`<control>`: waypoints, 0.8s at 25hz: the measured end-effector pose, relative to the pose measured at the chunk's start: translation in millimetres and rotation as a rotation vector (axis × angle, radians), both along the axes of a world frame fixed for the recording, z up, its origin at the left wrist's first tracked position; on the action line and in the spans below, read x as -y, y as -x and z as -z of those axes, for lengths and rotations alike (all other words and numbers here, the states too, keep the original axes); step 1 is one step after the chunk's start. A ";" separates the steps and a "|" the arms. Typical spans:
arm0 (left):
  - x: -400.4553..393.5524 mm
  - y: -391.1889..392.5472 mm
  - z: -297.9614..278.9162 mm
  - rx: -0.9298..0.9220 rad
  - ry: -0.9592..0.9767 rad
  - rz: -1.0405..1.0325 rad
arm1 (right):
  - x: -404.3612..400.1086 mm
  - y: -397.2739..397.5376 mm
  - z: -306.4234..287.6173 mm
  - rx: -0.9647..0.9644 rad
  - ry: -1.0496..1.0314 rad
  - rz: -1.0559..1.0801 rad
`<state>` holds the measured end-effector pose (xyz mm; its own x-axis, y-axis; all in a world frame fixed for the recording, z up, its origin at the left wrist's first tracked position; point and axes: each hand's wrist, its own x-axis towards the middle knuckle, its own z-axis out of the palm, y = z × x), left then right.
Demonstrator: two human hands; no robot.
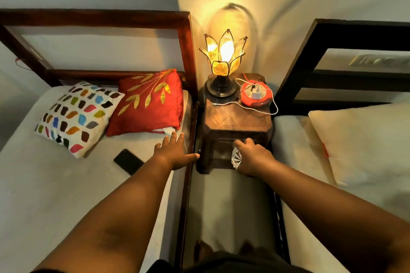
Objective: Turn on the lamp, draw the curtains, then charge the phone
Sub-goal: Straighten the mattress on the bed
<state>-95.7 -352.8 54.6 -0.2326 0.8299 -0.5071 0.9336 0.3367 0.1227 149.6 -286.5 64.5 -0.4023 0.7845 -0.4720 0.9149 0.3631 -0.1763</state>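
The flower-shaped glass lamp (pixel 224 60) glows at twelve o'clock. The flat black phone (pixel 128 161), at nine o'clock on the white bed (pixel 66 184), looks thin, slippery; pinch its long edges. The left hand (pixel 175 153) lies spread flat, holding nothing; the right hand (pixel 253 157) curls around a clear ribbed glass thing (pixel 235 158).

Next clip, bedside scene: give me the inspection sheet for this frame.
Surface: brown stool between two beds, front half bare.
Job's things: lamp lit on the stool; phone dark, lying on left bed, unplugged; curtains not in view.
Clutter: patterned cushion, red cushion, white pillow.
Hands: left hand open on the bed edge; right hand closed on a clear ribbed object, identity unclear.
Cables: white cable loops from a charger on a red extension reel.
Surroundings: pale wall, wooden headboards.
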 end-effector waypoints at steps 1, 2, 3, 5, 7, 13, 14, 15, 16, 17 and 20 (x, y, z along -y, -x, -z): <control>-13.7 1.8 0.2 0.004 0.008 0.017 | -16.6 7.2 1.0 -0.010 0.007 0.008; -26.6 2.3 1.7 0.006 0.020 0.030 | -33.6 14.2 3.3 -0.020 0.017 0.010; -40.4 3.2 3.4 0.005 0.029 0.041 | -50.7 20.7 6.2 -0.029 0.025 0.011; -68.5 6.5 7.2 -0.002 0.044 0.060 | -83.7 31.7 14.3 -0.035 0.022 0.009; -95.7 10.6 12.2 -0.019 0.082 0.086 | -114.1 41.5 25.9 -0.020 0.033 -0.013; -183.4 12.3 30.2 0.009 0.173 -0.008 | -203.2 61.9 60.6 0.013 0.169 -0.100; -192.1 9.7 34.9 0.024 0.177 -0.025 | -212.3 63.5 64.7 0.009 0.174 -0.118; -199.4 6.9 40.2 0.041 0.184 -0.032 | -219.8 64.6 68.6 0.002 0.175 -0.129; -206.5 4.3 47.7 0.055 0.202 -0.030 | -228.0 65.8 74.1 -0.009 0.174 -0.132; -211.3 1.8 55.6 0.061 0.226 -0.018 | -234.6 66.8 79.1 -0.018 0.173 -0.130; -223.0 -0.1 76.3 0.060 0.300 -0.011 | -246.8 68.9 92.2 -0.032 0.188 -0.124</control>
